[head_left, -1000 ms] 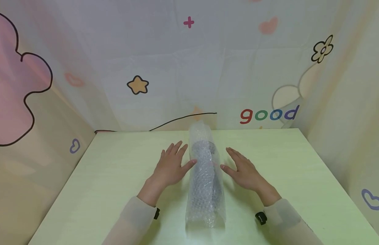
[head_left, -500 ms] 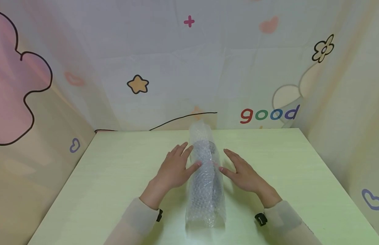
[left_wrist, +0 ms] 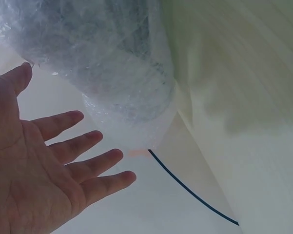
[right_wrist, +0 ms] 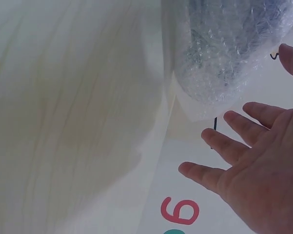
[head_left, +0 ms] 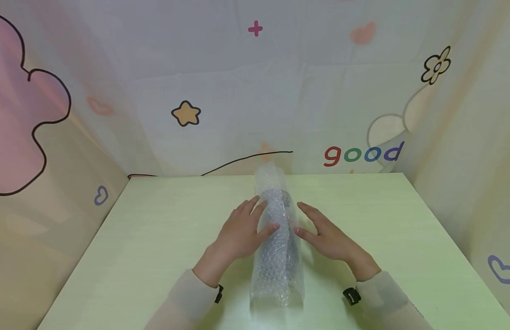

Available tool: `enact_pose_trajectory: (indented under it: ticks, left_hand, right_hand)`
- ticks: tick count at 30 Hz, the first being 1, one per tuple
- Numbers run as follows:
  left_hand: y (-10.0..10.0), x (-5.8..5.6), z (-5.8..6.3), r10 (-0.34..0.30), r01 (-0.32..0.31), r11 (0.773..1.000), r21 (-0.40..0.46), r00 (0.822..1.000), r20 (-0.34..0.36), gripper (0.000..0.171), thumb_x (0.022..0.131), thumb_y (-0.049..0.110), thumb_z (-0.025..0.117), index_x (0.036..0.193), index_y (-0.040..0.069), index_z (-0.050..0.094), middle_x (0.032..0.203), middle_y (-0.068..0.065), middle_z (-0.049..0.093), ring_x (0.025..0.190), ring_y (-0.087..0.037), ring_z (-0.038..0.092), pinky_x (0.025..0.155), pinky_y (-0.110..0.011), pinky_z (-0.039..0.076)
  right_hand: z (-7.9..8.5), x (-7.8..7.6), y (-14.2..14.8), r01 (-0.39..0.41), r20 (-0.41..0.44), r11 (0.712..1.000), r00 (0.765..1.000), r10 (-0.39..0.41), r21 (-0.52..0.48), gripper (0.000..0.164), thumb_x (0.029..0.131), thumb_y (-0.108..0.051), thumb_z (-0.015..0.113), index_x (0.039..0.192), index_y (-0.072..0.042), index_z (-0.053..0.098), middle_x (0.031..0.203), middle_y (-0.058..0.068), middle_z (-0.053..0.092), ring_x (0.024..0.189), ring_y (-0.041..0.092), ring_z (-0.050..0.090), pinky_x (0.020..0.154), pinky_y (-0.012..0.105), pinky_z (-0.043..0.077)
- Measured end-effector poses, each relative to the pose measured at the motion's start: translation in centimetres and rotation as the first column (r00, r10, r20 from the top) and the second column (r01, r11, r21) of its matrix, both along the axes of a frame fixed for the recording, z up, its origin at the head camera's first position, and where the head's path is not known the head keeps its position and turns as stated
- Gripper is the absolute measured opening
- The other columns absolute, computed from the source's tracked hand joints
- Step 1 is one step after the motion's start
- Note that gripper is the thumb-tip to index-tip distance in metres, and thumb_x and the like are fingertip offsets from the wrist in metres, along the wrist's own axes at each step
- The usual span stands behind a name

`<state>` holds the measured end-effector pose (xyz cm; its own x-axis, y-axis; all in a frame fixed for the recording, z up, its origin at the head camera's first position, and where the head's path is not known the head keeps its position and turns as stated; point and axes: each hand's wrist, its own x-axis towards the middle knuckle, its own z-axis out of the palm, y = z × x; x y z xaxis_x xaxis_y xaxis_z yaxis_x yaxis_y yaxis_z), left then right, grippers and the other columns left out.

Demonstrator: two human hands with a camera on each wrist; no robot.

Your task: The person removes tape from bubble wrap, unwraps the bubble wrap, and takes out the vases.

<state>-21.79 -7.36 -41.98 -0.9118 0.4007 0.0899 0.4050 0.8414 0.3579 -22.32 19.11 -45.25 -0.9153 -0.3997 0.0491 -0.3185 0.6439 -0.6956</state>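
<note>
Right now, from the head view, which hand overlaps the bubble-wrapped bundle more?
The left hand: its thumb covers part of the bubble-wrapped bundle; the right hand overlaps only its edge.

The backdrop [head_left: 238,91] bears "good" [head_left: 368,154] — and a plus sign [head_left: 255,28].

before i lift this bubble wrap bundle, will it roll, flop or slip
The bundle may roll if pushed, as it looks rounded. The clear wrap at its far end would probably crumple, seeming unsupported. Its shiny surface might slip slightly.
</note>
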Motion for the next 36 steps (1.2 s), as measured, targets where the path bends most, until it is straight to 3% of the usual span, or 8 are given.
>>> enact_pose_trajectory:
  ticks: [10, 16, 20, 25, 36]
  left_hand:
    - [1.2, 0.8, 0.4, -0.011, 0.010, 1.000, 0.016, 0.998, 0.060, 0.084, 0.100, 0.070, 0.046, 0.163, 0.015, 0.033, 0.170, -0.014, 0.028, 0.154, -0.039, 0.034, 0.110, -0.060, 0.048]
    - [2.0, 1.4, 0.8, -0.028, 0.025, 0.999, 0.025, 0.994, 0.105, 0.097, 0.096, 0.077, 0.044, 0.164, 0.009, 0.029, 0.170, -0.019, 0.027, 0.154, -0.042, 0.034, 0.107, -0.062, 0.049]
    - [2.2, 1.5, 0.7, -0.038, 0.036, 0.999, 0.017, 0.994, 0.099, 0.100, 0.096, 0.077, 0.046, 0.163, 0.005, 0.028, 0.169, -0.022, 0.028, 0.153, -0.043, 0.035, 0.107, -0.061, 0.049]
    - [2.6, 1.6, 0.7, -0.031, 0.030, 1.000, 0.010, 0.992, 0.119, 0.105, 0.093, 0.079, 0.048, 0.164, 0.005, 0.026, 0.171, -0.021, 0.023, 0.154, -0.045, 0.031, 0.109, -0.062, 0.047]
    - [2.9, 1.6, 0.9, -0.034, 0.035, 0.999, -0.002, 0.987, 0.158, 0.094, 0.097, 0.067, 0.053, 0.164, 0.007, 0.027, 0.172, -0.020, 0.019, 0.155, -0.045, 0.029, 0.110, -0.064, 0.046]
  right_hand:
    - [-0.1, 0.2, -0.4, -0.059, -0.003, 0.998, 0.998, 0.059, -0.026, 0.077, 0.104, -0.047, 0.058, 0.166, -0.016, 0.024, 0.172, 0.013, 0.024, 0.157, 0.043, 0.025, 0.119, 0.069, 0.030]
    - [-0.4, 0.1, -0.6, -0.091, -0.049, 0.996, 0.995, 0.090, -0.023, 0.072, 0.106, -0.039, 0.058, 0.165, -0.015, 0.027, 0.172, 0.013, 0.024, 0.157, 0.043, 0.025, 0.119, 0.068, 0.031]
    - [-0.6, 0.0, -0.8, -0.105, -0.063, 0.994, 0.993, 0.102, -0.034, 0.069, 0.105, -0.039, 0.059, 0.165, -0.018, 0.029, 0.172, 0.010, 0.025, 0.158, 0.042, 0.025, 0.119, 0.068, 0.031]
    - [-0.5, 0.0, -1.0, -0.119, -0.073, 0.991, 0.991, 0.115, -0.057, 0.067, 0.105, -0.035, 0.060, 0.163, -0.017, 0.033, 0.172, 0.011, 0.025, 0.158, 0.041, 0.025, 0.119, 0.067, 0.031]
    - [-0.6, -0.2, -1.3, -0.145, -0.040, 0.986, 0.989, 0.142, -0.084, 0.065, 0.106, -0.036, 0.057, 0.164, -0.020, 0.031, 0.174, 0.007, 0.021, 0.160, 0.040, 0.020, 0.120, 0.070, 0.026]
